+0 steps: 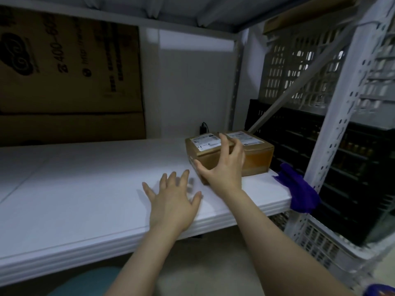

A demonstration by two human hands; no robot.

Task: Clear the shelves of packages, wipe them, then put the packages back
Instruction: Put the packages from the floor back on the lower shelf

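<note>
Two brown cardboard packages with white labels sit side by side at the right end of the white shelf (85, 189): a left package (201, 152) and a right package (258, 157). My right hand (224, 167) is spread in front of the left package, fingers apart and slightly bent, thumb near its lower front corner; I cannot tell whether it touches. My left hand (173, 201) lies flat with spread fingers on the shelf just left of that package. A purple cloth (299, 189) hangs over the shelf's right front corner.
A large printed cardboard box (68, 77) stands at the back left behind the shelf. Grey and black plastic crates (299, 71) are stacked to the right, behind the perforated white upright (342, 107). A black plug (203, 128) sits at the wall behind the packages.
</note>
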